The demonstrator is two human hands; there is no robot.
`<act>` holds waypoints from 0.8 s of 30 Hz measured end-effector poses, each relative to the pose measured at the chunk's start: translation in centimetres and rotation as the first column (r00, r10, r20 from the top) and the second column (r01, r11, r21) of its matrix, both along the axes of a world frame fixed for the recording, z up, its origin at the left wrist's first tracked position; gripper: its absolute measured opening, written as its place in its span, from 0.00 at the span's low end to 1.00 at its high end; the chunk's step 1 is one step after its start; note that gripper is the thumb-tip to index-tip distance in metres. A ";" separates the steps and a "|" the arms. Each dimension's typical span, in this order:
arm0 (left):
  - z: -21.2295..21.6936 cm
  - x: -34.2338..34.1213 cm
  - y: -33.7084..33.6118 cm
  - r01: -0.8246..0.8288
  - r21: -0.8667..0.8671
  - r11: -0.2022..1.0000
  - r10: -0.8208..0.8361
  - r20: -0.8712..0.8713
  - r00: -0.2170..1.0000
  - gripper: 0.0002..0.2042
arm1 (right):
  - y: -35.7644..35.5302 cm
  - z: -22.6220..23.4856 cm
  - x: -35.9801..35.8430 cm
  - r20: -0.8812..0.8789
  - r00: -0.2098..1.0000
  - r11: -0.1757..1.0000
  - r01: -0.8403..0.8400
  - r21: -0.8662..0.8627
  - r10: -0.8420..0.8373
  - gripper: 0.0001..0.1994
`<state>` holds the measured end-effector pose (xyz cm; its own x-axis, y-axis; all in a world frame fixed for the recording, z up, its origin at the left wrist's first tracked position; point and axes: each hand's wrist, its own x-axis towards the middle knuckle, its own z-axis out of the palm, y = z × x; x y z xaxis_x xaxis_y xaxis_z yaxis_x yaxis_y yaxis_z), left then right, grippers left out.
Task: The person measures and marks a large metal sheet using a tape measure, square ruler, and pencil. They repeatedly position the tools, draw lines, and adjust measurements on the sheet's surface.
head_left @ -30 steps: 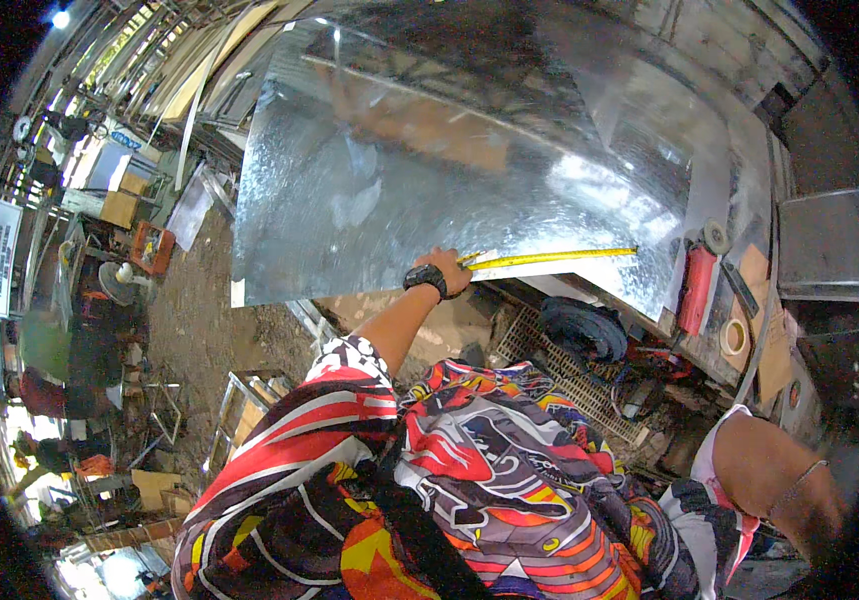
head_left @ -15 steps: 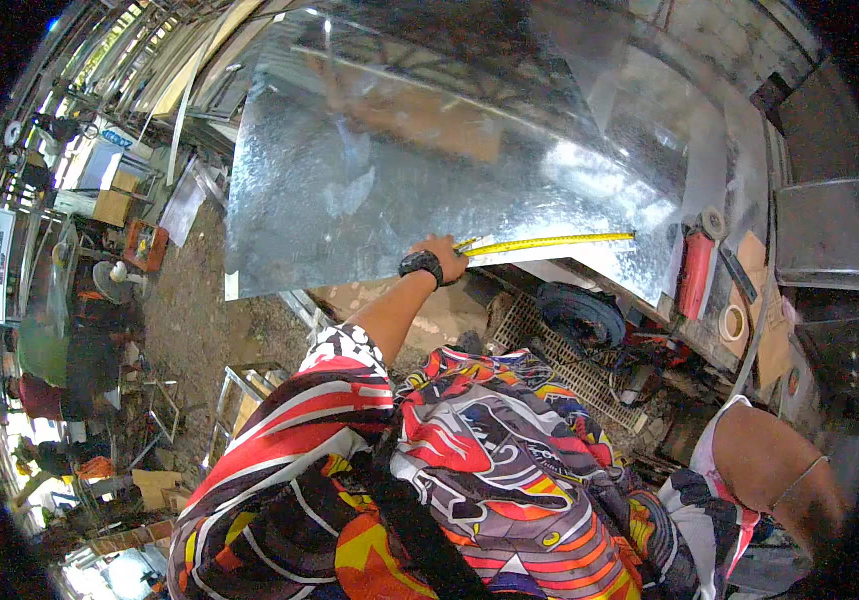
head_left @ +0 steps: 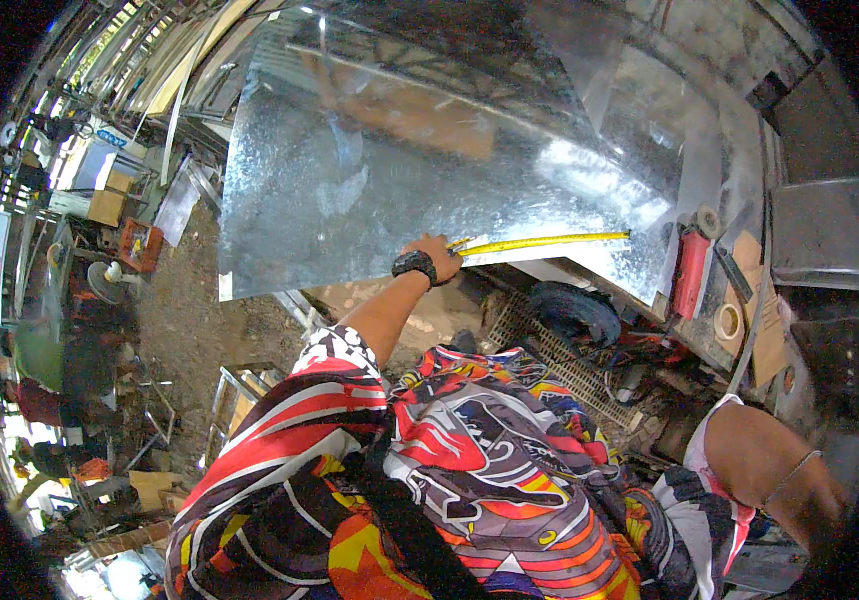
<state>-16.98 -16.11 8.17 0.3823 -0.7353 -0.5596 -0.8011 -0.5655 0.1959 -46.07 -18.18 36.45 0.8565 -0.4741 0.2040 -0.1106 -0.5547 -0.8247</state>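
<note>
The left hand [head_left: 429, 258] shows me its back at the near edge of the metal sheet [head_left: 289, 200]; with fingertips hidden, I can't tell how closed it is or whether it grips the measuring tape [head_left: 549, 242]. I lose the right hand in the dark rim. Bright yellow, the tape runs rightward from the left hand along the shiny sheet.

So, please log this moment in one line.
left hand holds yellow tape measure at metal sheet edge | right hand unclear | red tool, tape roll rightward
</note>
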 end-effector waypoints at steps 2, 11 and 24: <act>-0.1 0.1 0.1 0.004 -0.029 1.000 -0.004 0.025 1.000 0.30 | -0.3 0.5 -0.7 0.005 1.000 1.000 0.002 -0.004 -0.002 0.18; -4.6 0.7 1.0 -0.059 -0.101 0.993 0.059 0.001 0.998 0.29 | -8.0 -3.3 -4.9 -0.129 0.932 0.909 0.359 0.210 -0.338 0.20; -2.2 -1.0 1.8 -0.038 -0.116 0.992 0.050 0.098 0.994 0.29 | -6.5 -32.5 -1.8 -0.543 0.792 0.954 0.166 -0.248 -0.279 0.50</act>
